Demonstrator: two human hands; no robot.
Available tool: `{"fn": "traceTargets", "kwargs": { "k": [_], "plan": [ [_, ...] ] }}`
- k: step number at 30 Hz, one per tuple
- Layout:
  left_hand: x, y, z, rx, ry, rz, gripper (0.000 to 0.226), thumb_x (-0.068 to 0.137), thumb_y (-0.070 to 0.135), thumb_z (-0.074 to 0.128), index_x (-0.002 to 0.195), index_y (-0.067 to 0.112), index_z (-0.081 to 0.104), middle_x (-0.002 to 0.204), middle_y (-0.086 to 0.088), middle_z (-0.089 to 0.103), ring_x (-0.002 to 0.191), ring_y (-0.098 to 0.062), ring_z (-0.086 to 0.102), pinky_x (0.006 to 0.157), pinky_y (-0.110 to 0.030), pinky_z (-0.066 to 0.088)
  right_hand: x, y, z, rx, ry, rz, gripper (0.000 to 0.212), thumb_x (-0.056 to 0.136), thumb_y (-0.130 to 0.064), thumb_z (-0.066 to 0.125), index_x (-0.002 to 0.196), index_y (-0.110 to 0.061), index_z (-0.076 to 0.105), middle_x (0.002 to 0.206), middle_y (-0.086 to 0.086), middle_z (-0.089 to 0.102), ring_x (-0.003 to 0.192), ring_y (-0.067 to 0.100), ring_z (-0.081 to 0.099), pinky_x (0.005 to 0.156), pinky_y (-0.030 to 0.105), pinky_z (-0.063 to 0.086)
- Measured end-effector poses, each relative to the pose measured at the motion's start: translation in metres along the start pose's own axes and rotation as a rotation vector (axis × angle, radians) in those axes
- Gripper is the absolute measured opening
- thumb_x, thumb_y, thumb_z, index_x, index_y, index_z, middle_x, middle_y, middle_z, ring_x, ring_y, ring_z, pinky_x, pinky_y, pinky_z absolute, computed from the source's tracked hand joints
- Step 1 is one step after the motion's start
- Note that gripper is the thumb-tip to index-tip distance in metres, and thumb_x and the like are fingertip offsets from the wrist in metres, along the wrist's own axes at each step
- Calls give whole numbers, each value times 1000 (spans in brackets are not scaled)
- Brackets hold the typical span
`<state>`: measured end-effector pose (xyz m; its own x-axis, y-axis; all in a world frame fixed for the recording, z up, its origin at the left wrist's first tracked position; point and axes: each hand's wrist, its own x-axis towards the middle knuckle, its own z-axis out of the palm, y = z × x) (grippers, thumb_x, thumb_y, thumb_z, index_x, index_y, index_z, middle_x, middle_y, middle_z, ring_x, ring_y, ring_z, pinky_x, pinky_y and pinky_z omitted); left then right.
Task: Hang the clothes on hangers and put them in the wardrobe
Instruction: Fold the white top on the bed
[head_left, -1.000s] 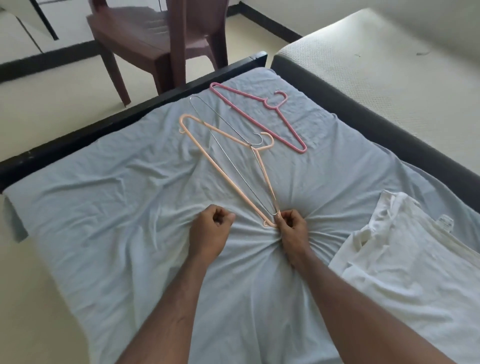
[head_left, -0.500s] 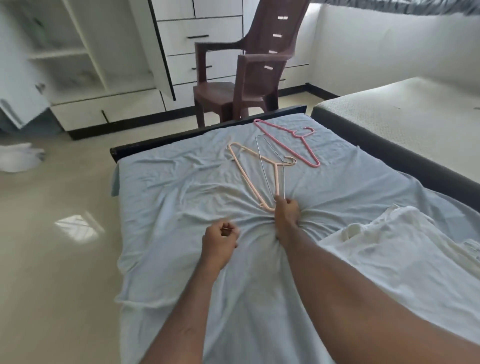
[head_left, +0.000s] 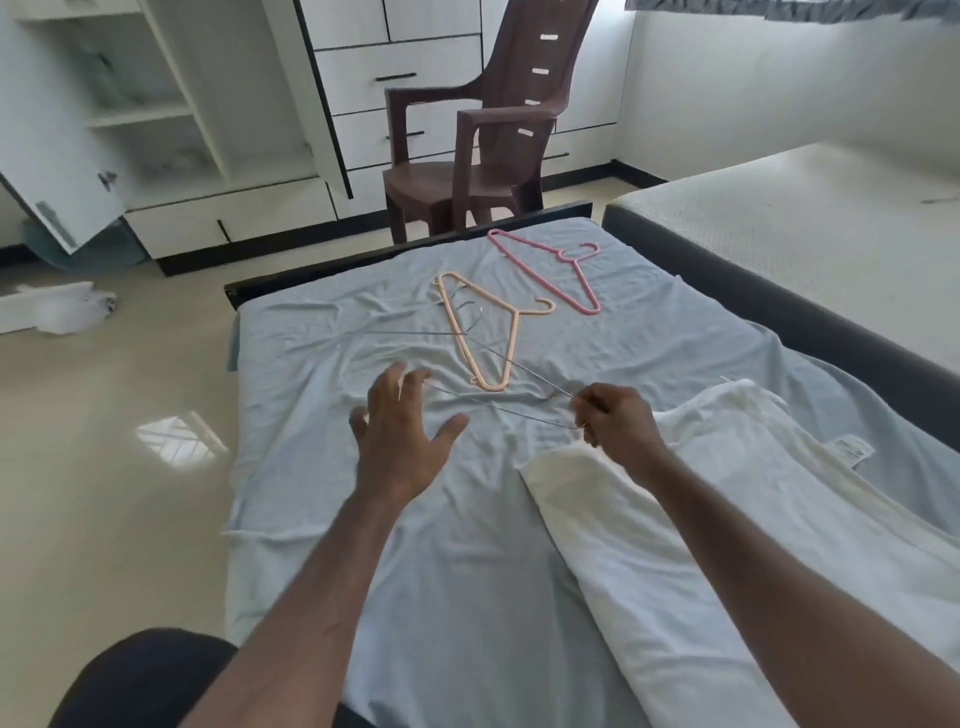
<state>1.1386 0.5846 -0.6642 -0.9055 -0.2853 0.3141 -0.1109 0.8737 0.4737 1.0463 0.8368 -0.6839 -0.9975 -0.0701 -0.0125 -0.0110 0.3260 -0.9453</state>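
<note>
My right hand (head_left: 615, 415) pinches one corner of a thin wire hanger (head_left: 498, 353), lifted just off the pale blue bedsheet (head_left: 322, 415) and stretching away to the left. My left hand (head_left: 402, 431) hovers with fingers spread beside the hanger's near wire, holding nothing. A peach plastic hanger (head_left: 488, 338) lies flat ahead of my hands, and a pink plastic hanger (head_left: 550, 270) lies farther back right. A white garment (head_left: 727, 509) is heaped on the bed under my right forearm. The white wardrobe (head_left: 171, 130) stands open across the floor at the back left.
A brown plastic chair (head_left: 483, 150) stands at the foot of the bed, in front of white drawers (head_left: 395, 78). A second mattress (head_left: 779, 218) adjoins the bed on the right. Bare shiny floor (head_left: 104, 467) lies to the left, with a white bundle (head_left: 57, 312) near the wardrobe.
My right hand drew the wire hanger off the peach one, toward me and to the right. My left hand opened from a fist to spread fingers. My head rose, showing the wardrobe.
</note>
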Motion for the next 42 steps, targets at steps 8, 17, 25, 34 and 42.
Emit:
{"fn": "traceTargets", "kwargs": {
  "k": [8,17,25,34,42],
  "plan": [
    [-27,-17,-10,-180,-386,-259,35,90,53,64,113,28,56,81,11,74,73,-19,70,88,-38,50,-10,-1,-21,-188,-404,-88,5,93,-3,69,89,-2,72,65,4,65,48,13,54,53,24,49],
    [-49,-29,-15,-667,-222,-440,17,104,17,46,121,16,46,96,-11,72,59,-19,63,53,-26,41,-33,-16,18,-326,72,-305,30,86,0,68,111,-16,69,111,3,69,77,10,66,71,7,43],
    [-73,-35,18,-10,-325,-356,40,102,40,45,126,8,48,126,-18,56,118,-39,54,90,-47,44,-165,49,28,-929,-116,-128,43,85,-46,67,112,-17,53,111,7,54,106,33,54,82,45,52],
    [-69,-48,-7,46,-121,-407,29,94,35,59,113,13,64,114,-15,61,108,-39,60,83,-44,48,-145,49,33,-910,-69,-211,31,100,-43,54,110,-14,54,101,10,63,91,41,65,73,44,50],
    [-57,-77,9,-29,-274,-484,26,94,39,59,105,16,64,117,-12,63,110,-36,60,92,-42,48,-125,49,45,-732,-34,-230,22,101,-23,51,102,-13,70,95,13,72,91,41,64,76,44,47]
  ]
}}
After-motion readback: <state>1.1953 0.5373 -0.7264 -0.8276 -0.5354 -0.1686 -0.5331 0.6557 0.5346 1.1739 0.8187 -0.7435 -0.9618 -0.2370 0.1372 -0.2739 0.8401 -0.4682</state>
